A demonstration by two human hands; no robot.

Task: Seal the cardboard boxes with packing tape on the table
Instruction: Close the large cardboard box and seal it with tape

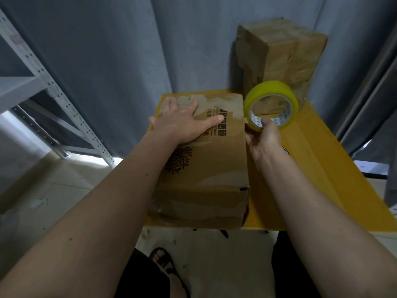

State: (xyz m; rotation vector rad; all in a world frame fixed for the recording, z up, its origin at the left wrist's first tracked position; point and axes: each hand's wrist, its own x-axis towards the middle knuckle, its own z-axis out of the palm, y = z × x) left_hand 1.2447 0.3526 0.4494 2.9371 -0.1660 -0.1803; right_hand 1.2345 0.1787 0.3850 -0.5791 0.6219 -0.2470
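Plainly, the left hand (184, 123) lay flat, fingers spread, on the cardboard box (206, 164) at the yellow table's (318, 168) nine o'clock side. At three o'clock, the right hand (265, 138) gripped the yellow tape roll (271, 105). At one o'clock stood a taped box (281, 52).

The long cardboard box (204, 160) fills the left half of the bench (318, 168). To its right, bare bench top runs to the near edge, open for hands. Beyond the box's far right corner a stack of taped boxes (279, 54) stands tall, blocking that corner. A grey curtain (103, 61) closes off the space behind the box.
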